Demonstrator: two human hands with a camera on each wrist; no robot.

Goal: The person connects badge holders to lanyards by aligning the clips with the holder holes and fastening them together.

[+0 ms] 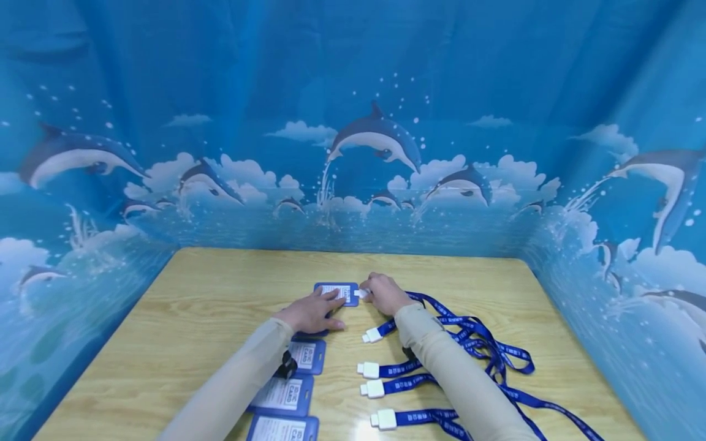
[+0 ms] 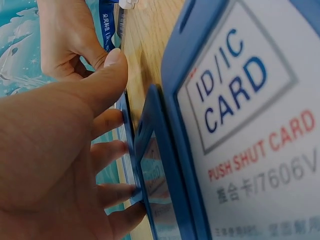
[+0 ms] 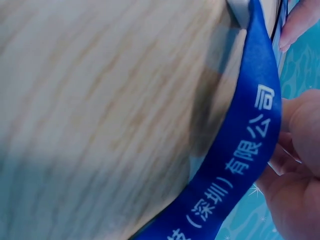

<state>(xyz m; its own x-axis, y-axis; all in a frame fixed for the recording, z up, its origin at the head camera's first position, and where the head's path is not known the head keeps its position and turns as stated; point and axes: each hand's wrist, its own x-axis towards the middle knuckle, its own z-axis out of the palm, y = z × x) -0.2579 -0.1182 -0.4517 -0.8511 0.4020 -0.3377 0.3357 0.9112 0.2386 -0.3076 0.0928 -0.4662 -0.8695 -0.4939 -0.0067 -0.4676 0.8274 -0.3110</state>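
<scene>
At the far end of the row lies a blue ID card holder (image 1: 353,299) with its slot end facing right. My left hand (image 1: 311,312) rests on it, fingers spread and straight; the left wrist view shows the thumb (image 2: 112,62) raised. My right hand (image 1: 384,294) pinches the white clip (image 1: 361,293) of a blue lanyard right at the holder's slot. The clip's inner end is partly covered by the fingertips. In the right wrist view the lanyard strap (image 3: 240,150), printed with white characters, passes in front of the right hand.
More blue card holders (image 1: 305,401) line up below the left forearm, one partly hidden under the hand. Several lanyards (image 1: 480,334) lie tangled on the right, their white clips (image 1: 373,389) pointing left. The wooden table (image 1: 220,275) meets a dolphin-print curtain (image 1: 353,208) behind and at both sides.
</scene>
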